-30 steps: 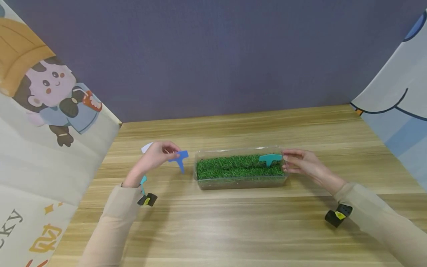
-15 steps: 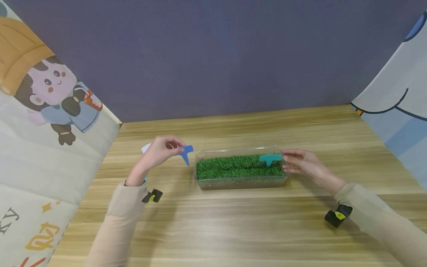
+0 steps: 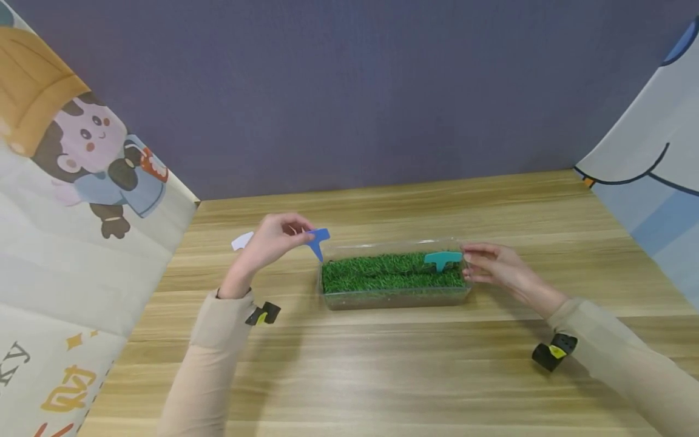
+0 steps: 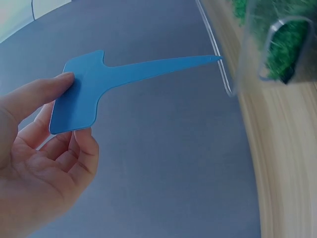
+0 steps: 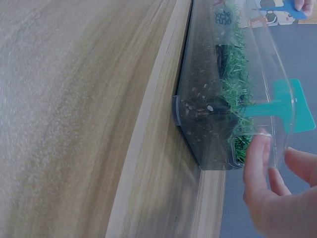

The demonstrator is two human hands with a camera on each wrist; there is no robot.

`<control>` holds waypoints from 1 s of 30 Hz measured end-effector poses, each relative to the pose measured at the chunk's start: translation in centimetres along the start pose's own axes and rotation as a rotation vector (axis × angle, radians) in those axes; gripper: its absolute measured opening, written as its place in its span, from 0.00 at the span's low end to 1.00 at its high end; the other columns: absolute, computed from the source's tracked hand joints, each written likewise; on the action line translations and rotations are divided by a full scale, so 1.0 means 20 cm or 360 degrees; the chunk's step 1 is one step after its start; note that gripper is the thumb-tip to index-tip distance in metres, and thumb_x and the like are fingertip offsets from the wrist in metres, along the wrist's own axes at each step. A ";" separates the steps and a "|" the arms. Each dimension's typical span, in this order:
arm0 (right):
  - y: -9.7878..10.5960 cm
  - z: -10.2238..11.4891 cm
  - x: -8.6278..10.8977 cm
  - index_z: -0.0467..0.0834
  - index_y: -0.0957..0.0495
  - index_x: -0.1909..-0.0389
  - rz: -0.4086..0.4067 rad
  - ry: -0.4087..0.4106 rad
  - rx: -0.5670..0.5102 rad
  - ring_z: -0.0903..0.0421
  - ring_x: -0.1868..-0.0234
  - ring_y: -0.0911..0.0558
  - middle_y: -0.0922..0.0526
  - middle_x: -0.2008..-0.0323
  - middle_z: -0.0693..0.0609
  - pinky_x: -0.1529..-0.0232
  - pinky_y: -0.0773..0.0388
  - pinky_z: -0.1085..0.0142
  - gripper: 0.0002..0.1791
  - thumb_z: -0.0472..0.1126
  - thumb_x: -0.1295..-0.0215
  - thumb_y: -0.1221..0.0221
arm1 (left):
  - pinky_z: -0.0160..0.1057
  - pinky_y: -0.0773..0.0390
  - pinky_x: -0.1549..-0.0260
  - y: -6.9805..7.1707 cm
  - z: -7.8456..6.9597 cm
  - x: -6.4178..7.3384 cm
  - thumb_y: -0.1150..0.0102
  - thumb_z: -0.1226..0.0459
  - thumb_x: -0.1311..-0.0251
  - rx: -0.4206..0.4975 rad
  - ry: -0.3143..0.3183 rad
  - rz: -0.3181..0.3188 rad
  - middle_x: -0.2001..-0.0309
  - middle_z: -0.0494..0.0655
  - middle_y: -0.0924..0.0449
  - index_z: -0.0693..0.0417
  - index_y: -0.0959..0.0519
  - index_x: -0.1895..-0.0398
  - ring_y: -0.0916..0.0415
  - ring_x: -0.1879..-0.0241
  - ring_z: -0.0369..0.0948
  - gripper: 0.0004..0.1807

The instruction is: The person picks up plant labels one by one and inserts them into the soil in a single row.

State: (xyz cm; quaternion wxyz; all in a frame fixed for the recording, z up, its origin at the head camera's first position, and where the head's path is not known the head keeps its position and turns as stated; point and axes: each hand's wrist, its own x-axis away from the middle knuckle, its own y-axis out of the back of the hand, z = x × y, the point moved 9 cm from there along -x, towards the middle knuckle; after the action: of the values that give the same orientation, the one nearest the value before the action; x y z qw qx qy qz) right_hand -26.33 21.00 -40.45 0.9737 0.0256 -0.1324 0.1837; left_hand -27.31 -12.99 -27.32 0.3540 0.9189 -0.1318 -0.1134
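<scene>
While a blue tag (image 4: 79,99) is pinched by left fingers (image 4: 88,148), right fingers (image 5: 255,166) are closed. A clear box (image 3: 395,301) is gripped there.

This looks like a tabletop booth or staged work corner: a wood-grain table (image 3: 382,376) backed by a plain dark blue-grey panel (image 3: 349,103). A cartoon-printed sheet (image 3: 49,267) on the left and a pale illustrated sheet (image 3: 655,133) on the right flank it.

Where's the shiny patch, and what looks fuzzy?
Head view: pale glare on the brown wooden table, soft shadow beside the beige left sleeve; left wrist view: clear plastic box hazy, blue T-shaped plastic tag crisper; right wrist view: pale speckles across the table.
</scene>
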 end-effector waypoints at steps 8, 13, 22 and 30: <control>0.01 -0.01 -0.01 0.27 0.50 0.39 -0.0026 0.0005 0.0037 0.58 0.62 0.21 0.25 0.61 0.56 0.56 0.25 0.66 0.34 0.42 0.38 0.48 | 0.35 0.26 0.72 -0.07 -0.08 -0.05 0.41 0.68 0.49 0.0077 -0.0064 0.0026 0.71 0.50 0.22 0.61 0.21 0.64 0.27 0.72 0.43 0.09; 0.01 -0.01 0.00 0.27 0.50 0.39 -0.0026 -0.0011 0.0011 0.58 0.62 0.21 0.25 0.63 0.59 0.55 0.25 0.67 0.34 0.41 0.38 0.48 | 0.36 0.27 0.70 -0.12 -0.11 -0.08 0.41 0.69 0.49 0.0137 -0.0096 0.0051 0.71 0.51 0.22 0.62 0.21 0.64 0.28 0.72 0.42 0.09; 0.05 0.00 -0.05 0.27 0.51 0.39 0.0006 -0.0013 -0.0027 0.58 0.63 0.21 0.24 0.63 0.59 0.56 0.25 0.67 0.34 0.40 0.39 0.47 | 0.34 0.26 0.71 -0.24 -0.17 -0.17 0.41 0.68 0.49 0.0199 -0.0145 0.0082 0.71 0.50 0.22 0.63 0.22 0.64 0.28 0.73 0.41 0.09; 0.10 0.00 -0.12 0.26 0.51 0.39 0.0049 0.0015 -0.0007 0.59 0.63 0.21 0.24 0.63 0.58 0.56 0.25 0.67 0.34 0.40 0.38 0.48 | 0.34 0.27 0.73 -0.36 -0.19 -0.25 0.41 0.67 0.49 0.0227 -0.0099 0.0115 0.72 0.48 0.23 0.61 0.21 0.64 0.28 0.73 0.42 0.08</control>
State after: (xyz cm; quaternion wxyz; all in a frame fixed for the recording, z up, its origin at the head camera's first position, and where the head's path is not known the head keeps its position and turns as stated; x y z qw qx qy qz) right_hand -29.17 22.08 -41.01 0.9714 0.0204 -0.1287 0.1984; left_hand -29.74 -3.79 -28.96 0.2871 0.9326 -0.1835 -0.1194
